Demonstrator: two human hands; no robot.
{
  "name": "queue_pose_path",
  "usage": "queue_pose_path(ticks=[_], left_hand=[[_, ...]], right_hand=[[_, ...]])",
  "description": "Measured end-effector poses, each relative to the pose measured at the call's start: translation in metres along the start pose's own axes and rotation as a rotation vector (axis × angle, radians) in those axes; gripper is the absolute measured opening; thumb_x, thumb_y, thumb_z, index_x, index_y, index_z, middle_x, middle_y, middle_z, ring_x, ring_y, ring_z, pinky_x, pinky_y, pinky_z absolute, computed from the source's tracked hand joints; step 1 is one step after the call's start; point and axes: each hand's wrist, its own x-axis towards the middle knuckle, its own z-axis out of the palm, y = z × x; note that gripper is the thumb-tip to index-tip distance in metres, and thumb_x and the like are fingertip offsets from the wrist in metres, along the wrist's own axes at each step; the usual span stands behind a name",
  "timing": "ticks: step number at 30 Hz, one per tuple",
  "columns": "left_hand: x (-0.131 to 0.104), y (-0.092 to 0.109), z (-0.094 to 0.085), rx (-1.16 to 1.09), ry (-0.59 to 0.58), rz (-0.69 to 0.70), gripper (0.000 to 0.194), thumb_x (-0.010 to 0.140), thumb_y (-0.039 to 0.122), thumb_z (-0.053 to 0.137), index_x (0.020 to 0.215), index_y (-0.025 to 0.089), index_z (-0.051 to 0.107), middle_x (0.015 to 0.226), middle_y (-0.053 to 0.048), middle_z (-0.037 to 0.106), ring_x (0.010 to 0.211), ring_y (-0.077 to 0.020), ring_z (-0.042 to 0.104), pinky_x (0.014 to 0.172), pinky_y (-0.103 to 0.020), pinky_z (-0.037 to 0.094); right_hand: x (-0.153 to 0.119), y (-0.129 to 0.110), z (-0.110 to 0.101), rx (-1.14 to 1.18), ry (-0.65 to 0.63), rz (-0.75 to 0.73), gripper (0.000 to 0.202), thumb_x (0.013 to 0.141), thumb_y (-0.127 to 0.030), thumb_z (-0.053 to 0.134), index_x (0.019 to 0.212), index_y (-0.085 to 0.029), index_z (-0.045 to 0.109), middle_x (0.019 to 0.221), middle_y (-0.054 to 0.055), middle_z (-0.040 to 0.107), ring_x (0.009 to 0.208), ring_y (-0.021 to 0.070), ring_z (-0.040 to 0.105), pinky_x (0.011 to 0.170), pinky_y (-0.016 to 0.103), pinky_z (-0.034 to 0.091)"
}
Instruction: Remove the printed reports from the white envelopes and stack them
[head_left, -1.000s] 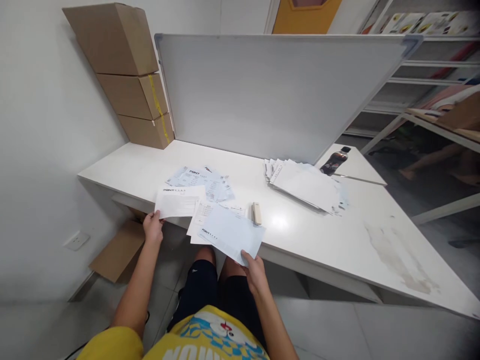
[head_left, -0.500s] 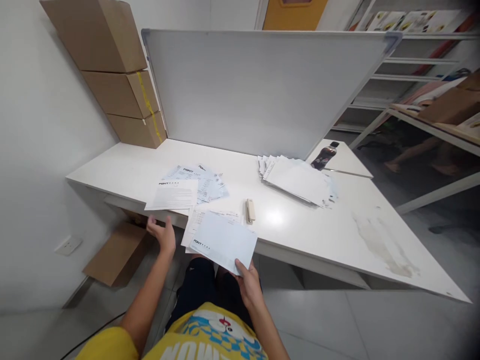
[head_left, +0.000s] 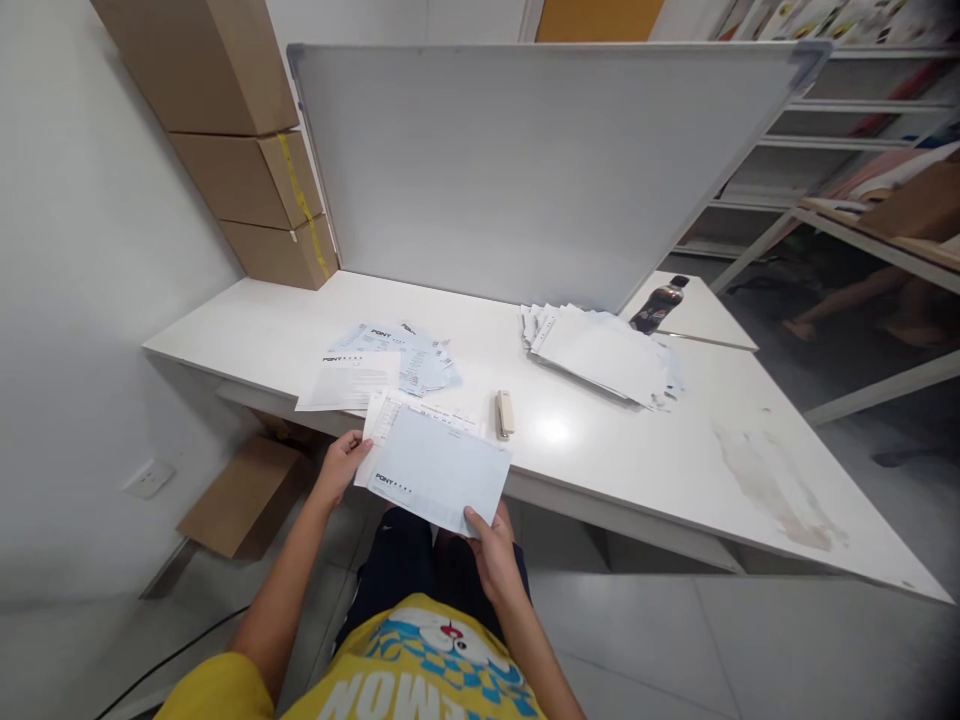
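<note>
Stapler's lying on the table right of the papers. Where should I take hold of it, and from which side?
Take the stapler across its long sides near the middle, coming from above. It lies flat and narrow on the table, long axis pointing away from the person, with bare tabletop either side. The right hand is nearer, but it holds the blue sheet; the left hand grips the papers' left edge.

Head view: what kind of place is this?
Probably an office back room or mailroom. A white table holds printed forms, a stack of envelopes and a stapler. A whiteboard leans behind it, beside stacked cardboard boxes, with shelving at the right.
</note>
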Motion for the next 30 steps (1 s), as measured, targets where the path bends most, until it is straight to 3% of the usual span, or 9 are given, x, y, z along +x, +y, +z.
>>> queue_pose_path(ticks=[4,9,11,13,16,19,23,26,30], left_hand=[[0.032,0.005,-0.012,-0.035,0.205,0.061,0.034,0.069,0.049,0.067,0.08,0.018,0.059,0.072,0.0,0.061,0.066,-0.0156,0.056,0.061,-0.025,0.047],[0.08,0.021,-0.029,0.257,0.597,0.155,0.026,0.075,0.03,0.062,0.096,0.015,0.057,0.096,-0.008,0.06,0.089,-0.021,0.057,0.085,-0.037,0.046],[0.08,0.02,-0.025,0.366,0.797,0.26,0.041,0.073,0.021,0.065,0.111,0.014,0.053,0.117,-0.014,0.054,0.105,-0.0225,0.053,0.097,-0.039,0.039],[0.063,0.009,-0.009,0.341,0.865,0.312,0.044,0.074,0.018,0.063,0.116,0.013,0.051,0.122,-0.015,0.051,0.108,-0.0203,0.053,0.099,-0.036,0.038],[0.018,-0.021,0.027,0.04,0.614,0.114,0.02,0.082,0.024,0.052,0.092,0.011,0.062,0.09,-0.007,0.063,0.084,-0.0168,0.061,0.081,-0.027,0.048],[-0.024,-0.047,0.055,-0.263,0.27,-0.133,0.031,0.085,0.036,0.047,0.075,0.014,0.066,0.063,-0.005,0.064,0.068,-0.0213,0.064,0.064,-0.03,0.052],[-0.04,-0.054,0.056,-0.48,-0.026,-0.348,0.04,0.071,0.05,0.07,0.093,0.016,0.067,0.082,-0.007,0.071,0.078,-0.0241,0.067,0.072,-0.034,0.052],[-0.031,-0.042,0.042,-0.279,-0.124,-0.222,0.053,0.069,0.057,0.069,0.103,0.017,0.064,0.091,-0.008,0.071,0.084,-0.0253,0.067,0.073,-0.034,0.051],[-0.018,-0.018,0.039,0.024,-0.251,0.009,0.041,0.071,0.048,0.069,0.098,0.018,0.063,0.091,-0.007,0.071,0.086,-0.0251,0.066,0.074,-0.034,0.05]], right_hand=[[0.003,0.0,-0.001,-0.003,0.054,-0.012,0.06,0.063,-0.042,0.079,0.116,-0.019,0.061,0.113,0.008,0.069,0.098,0.0287,0.066,0.071,0.035,0.057],[0.012,0.002,-0.017,-0.001,0.116,-0.007,0.068,0.061,-0.042,0.081,0.119,-0.015,0.058,0.113,0.011,0.069,0.098,0.0295,0.065,0.07,0.036,0.057],[0.013,0.002,-0.022,0.01,0.122,-0.021,0.067,0.06,-0.041,0.082,0.118,-0.016,0.059,0.113,0.011,0.069,0.1,0.0294,0.065,0.073,0.037,0.056],[0.011,0.003,-0.025,0.026,0.118,-0.017,0.066,0.061,-0.041,0.081,0.118,-0.017,0.059,0.113,0.01,0.069,0.099,0.0293,0.065,0.075,0.038,0.056],[0.009,0.005,-0.028,0.021,0.093,-0.016,0.065,0.063,-0.04,0.08,0.121,-0.019,0.058,0.112,0.009,0.07,0.102,0.0296,0.064,0.079,0.04,0.055],[0.011,0.004,-0.032,-0.086,0.062,-0.023,0.065,0.062,-0.04,0.08,0.119,-0.018,0.06,0.108,0.01,0.071,0.104,0.0307,0.064,0.081,0.042,0.054],[0.018,-0.004,-0.038,-0.319,-0.003,-0.048,0.056,0.056,-0.041,0.082,0.105,-0.016,0.068,0.097,0.01,0.072,0.097,0.0321,0.065,0.08,0.043,0.053],[0.022,-0.018,-0.037,-0.48,-0.068,-0.083,0.045,0.058,-0.043,0.079,0.093,-0.016,0.071,0.093,0.011,0.073,0.094,0.032,0.065,0.08,0.043,0.053],[0.021,-0.042,-0.032,-0.667,-0.112,-0.26,0.037,0.068,-0.047,0.071,0.086,-0.015,0.072,0.092,0.011,0.073,0.089,0.0313,0.066,0.078,0.042,0.052]])
